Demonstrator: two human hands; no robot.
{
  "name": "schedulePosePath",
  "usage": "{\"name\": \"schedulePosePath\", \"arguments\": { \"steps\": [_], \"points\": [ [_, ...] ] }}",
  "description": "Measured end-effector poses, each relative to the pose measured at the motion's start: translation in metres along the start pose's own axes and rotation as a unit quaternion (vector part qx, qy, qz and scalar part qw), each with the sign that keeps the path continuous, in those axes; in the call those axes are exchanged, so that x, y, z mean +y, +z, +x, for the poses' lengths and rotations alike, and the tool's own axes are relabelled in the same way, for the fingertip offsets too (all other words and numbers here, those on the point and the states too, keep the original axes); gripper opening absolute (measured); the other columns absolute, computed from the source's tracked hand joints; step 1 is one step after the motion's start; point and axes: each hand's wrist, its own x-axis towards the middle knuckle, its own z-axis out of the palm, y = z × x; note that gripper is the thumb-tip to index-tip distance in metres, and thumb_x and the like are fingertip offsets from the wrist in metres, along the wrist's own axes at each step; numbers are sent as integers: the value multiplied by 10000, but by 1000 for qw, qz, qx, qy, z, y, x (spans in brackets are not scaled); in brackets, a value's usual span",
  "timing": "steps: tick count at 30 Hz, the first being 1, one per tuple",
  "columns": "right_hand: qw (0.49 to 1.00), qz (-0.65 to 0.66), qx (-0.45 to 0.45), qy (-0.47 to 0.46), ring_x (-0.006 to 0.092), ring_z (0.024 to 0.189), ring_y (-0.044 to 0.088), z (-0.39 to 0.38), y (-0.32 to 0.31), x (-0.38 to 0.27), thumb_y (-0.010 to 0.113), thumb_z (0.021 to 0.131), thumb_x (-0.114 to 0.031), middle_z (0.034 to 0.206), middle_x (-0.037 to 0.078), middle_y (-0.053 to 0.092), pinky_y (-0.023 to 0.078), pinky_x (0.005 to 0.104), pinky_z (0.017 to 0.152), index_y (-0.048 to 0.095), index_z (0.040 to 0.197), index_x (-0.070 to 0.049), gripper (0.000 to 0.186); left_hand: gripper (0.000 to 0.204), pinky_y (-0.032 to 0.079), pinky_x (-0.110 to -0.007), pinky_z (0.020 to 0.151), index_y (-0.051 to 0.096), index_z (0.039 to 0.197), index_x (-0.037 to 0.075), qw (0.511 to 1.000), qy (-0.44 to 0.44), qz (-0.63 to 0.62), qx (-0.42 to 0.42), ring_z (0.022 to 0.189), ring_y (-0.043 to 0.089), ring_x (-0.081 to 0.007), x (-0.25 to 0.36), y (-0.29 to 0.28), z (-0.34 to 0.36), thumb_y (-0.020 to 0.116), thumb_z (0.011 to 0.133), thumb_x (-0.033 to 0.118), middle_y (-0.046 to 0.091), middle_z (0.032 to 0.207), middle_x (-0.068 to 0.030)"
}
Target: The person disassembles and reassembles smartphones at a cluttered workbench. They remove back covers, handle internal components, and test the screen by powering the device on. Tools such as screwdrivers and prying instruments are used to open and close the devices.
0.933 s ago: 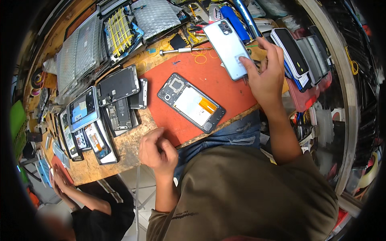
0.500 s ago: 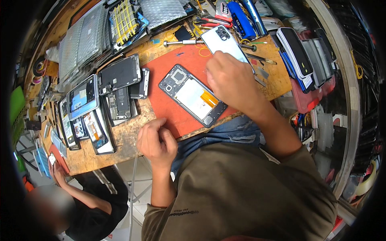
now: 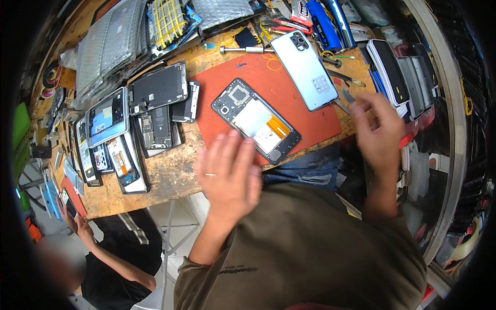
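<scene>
The left hand (image 3: 231, 173), with fingers stretched, is at the near-left side of the opened black phone (image 3: 253, 120) with orange flat strips (image 3: 279, 125), lying on the orange-red mat (image 3: 323, 125). The right hand (image 3: 380, 132) is half curled, right of the glossy light-blue phone (image 3: 304, 70); whether it pinches something, I cannot tell.

Opened phone (image 3: 254, 123) on mat (image 3: 318, 124), second phone (image 3: 302, 67) to its right, phone parts (image 3: 157, 88) left, screwdriver (image 3: 247, 50) behind

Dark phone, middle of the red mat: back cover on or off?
Off: the dark phone shows its insides, with a white inner panel and orange ribbon cable exposed.
</scene>
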Motion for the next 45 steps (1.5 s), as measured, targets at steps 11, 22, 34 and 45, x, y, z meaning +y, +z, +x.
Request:
{"name": "schedulePosePath", "arguments": {
  "steps": [11, 22, 34, 45],
  "points": [
    [985, 38, -81, -146, 288, 752, 664, -48, 47, -33, 825, 865, -60, 898, 99, 602, 528, 412, 634, 725, 1100, 0, 262, 338, 303, -548, 1243, 789, 1220, 111, 987, 119, -101, -49, 1304, 652, -299, 15, -3, -40, 736, 898, 199, 742, 1295, -60],
    [981, -76, -105, -144, 307, 1035, 686, -9, 100, -96, 908, 788, -390, 1118, 142, 639, 592, 404, 757, 653, 1338, 45, 746, 191, 506, -501, 1032, 723, 1144, -5, 950, -144, -126, 249, 845, 658, -254, -25, -20, -31, 605, 1015, -82, 703, 854, -121],
    [809, 535, -228, 82, 153, 1032, 698, 56, 44, -20, 649, 993, -362, 1174, 123, 725, 545, 292, 895, 587, 1468, 83, 653, 149, 483, -505, 1027, 736, 1008, 1, 967, -84, -158, 181, 756, 654, -263, -26, -16, -30, 609, 1015, 78, 699, 780, -97],
    [532, 819, -200, 77, 431, 1207, 716, 54, 48, 12, 397, 1095, -465, 1387, 295, 683, 580, 493, 1055, 525, 1526, 79, 706, 270, 528, -452, 902, 761, 1088, 35, 964, 74, -233, 100, 892, 671, -298, 14, -3, 12, 756, 818, 10, 683, 945, -95]
  ]
}}
